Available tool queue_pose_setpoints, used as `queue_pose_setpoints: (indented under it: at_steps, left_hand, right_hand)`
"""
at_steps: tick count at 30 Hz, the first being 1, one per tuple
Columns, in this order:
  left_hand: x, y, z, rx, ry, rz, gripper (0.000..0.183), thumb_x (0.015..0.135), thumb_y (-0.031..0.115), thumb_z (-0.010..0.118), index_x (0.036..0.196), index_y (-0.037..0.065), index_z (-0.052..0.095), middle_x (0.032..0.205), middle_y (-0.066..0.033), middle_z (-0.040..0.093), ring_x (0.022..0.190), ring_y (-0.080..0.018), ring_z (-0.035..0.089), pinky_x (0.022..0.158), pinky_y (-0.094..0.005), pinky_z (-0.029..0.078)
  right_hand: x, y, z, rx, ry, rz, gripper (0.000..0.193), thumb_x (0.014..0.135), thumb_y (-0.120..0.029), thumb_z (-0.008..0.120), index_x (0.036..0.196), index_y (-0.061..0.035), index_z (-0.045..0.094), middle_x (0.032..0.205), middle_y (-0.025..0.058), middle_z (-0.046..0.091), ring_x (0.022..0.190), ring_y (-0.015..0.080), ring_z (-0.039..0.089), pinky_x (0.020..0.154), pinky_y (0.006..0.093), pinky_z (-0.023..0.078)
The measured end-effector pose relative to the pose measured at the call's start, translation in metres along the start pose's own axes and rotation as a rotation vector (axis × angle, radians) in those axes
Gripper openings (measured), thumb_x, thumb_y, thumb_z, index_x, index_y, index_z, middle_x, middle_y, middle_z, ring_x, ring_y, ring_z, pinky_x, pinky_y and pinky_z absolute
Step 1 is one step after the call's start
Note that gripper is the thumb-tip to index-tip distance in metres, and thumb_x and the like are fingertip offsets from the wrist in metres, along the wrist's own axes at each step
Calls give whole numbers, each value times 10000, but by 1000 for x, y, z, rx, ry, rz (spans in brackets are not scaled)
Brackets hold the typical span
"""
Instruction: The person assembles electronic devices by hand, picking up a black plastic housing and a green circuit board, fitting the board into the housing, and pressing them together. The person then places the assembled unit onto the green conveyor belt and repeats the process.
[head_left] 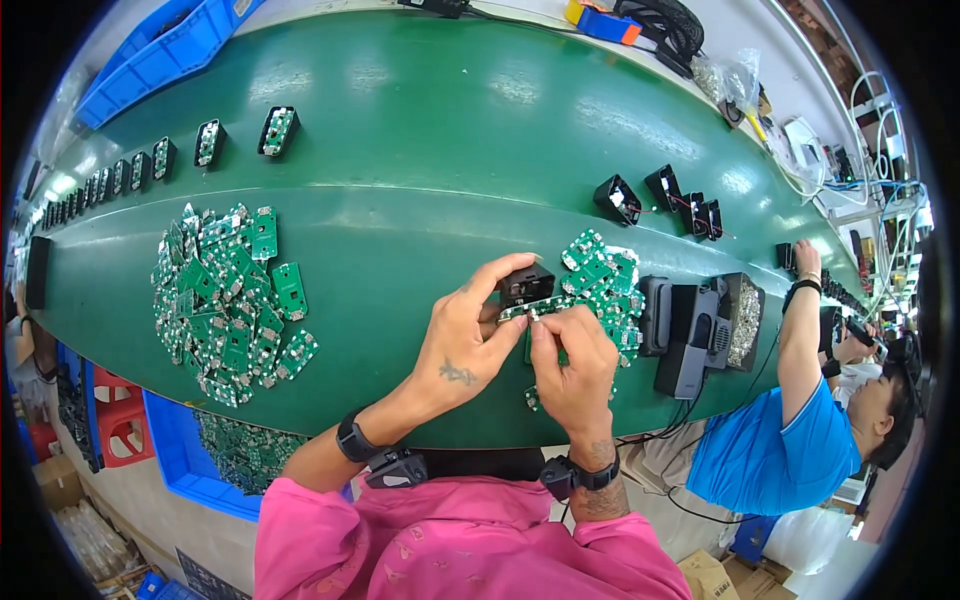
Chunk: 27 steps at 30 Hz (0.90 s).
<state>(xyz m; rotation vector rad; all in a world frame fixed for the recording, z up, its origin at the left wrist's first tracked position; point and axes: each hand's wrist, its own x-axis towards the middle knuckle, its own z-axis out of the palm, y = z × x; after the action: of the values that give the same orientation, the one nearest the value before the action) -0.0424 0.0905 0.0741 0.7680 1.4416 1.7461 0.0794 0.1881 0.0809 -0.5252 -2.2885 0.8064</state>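
Observation:
My left hand (462, 345) is closed around a small black plastic housing (526, 284), thumb in front and forefinger over its top. A green circuit board (545, 307) lies along the housing's near side, held at its left end by my left thumb. The fingertips of my right hand (577, 362) pinch the board's near edge; a small pale part shows there, too small to name. Just behind my right hand, a heap of green circuit boards (610, 290) lies on the green table (420, 230). Whether the board is partly inside the housing, I cannot tell.
A larger heap of boards (235, 300) lies to the left. Black housings with boards (278, 132) form a row at the far left. Several wired housings (618, 200) stand at right, beyond dark grey devices (682, 340). A co-worker in blue (780, 450) reaches over the table's right end.

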Motion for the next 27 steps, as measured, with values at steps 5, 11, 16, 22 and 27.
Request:
queue_pose_setpoints:
  at_steps: [5,11,16,22,27]
  left_hand:
    - [0,-1,-3,6,-11,59,545,883,-108,588,1396,52,499,1235,-162,642,1100,-219,667,881,-338,572]
    - [0,7,-6,135,-3,84,553,858,-110,591,1376,72,528,1201,-158,650,1078,-253,677,881,-349,577]
    - [0,8,-8,269,-26,120,566,829,-120,624,1357,74,560,1244,-149,637,1112,-243,667,883,-350,599]
    - [-2,0,-3,490,78,227,598,794,-109,645,1354,81,559,1183,-171,655,1002,-303,699,831,-346,614]
    - [-3,-1,-2,520,123,246,583,796,-105,646,1344,77,565,1177,-179,659,973,-312,708,810,-359,613]
  right_hand:
    - [10,1,-9,8,-116,-26,34,841,24,674,829,6,648,735,84,582,589,189,574,511,301,442]
    - [15,1,-11,-26,-199,-49,40,811,29,679,813,8,644,713,80,563,561,178,583,498,300,453]
    - [15,1,-11,-40,-237,22,89,769,-13,708,802,-21,626,712,103,545,569,276,575,502,387,436]
    - [16,3,-5,-103,-264,-30,85,805,-7,688,839,-18,610,739,125,552,601,312,581,526,417,437]
    - [18,1,2,-114,-252,-42,74,830,-2,671,856,-17,604,757,139,554,621,323,583,537,429,439]
